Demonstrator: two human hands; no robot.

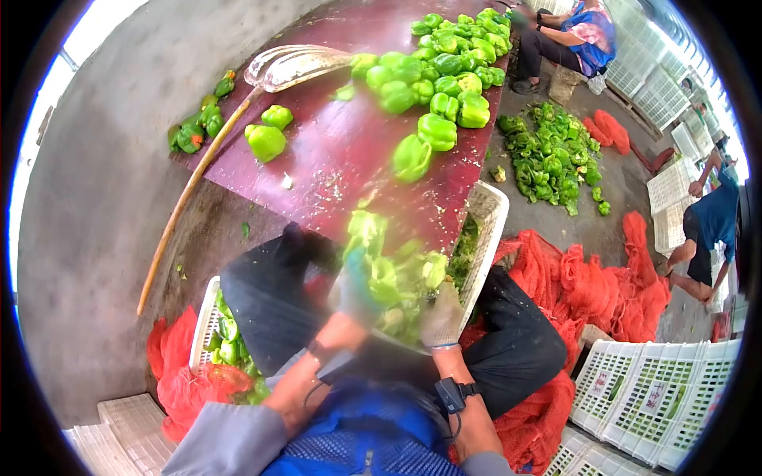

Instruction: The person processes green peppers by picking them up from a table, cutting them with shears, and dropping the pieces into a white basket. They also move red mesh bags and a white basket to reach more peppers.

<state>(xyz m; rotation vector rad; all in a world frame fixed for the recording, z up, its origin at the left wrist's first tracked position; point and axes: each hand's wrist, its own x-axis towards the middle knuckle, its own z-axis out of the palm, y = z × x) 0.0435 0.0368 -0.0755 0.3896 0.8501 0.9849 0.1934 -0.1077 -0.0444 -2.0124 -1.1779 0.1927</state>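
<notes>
I sit with a white plastic crate (490, 208) of green peppers between my knees. My left hand (352, 290), in a blurred bluish glove, is closed on a green pepper (367, 232) raised over the crate. My right hand (442, 316), in a pale work glove, grips another green pepper (434, 270) just above the heap in the crate. A small dark thing shows at that pepper's base; I cannot tell what it is. The two hands are about a hand's width apart.
A dark red table (333, 155) ahead carries a pile of green peppers (444, 67) and a long-handled shovel (292, 65). A second crate of peppers (208, 317) stands at my left. Red mesh sacks (591, 282), stacked white crates (655, 393) and other people (710, 226) are on the right.
</notes>
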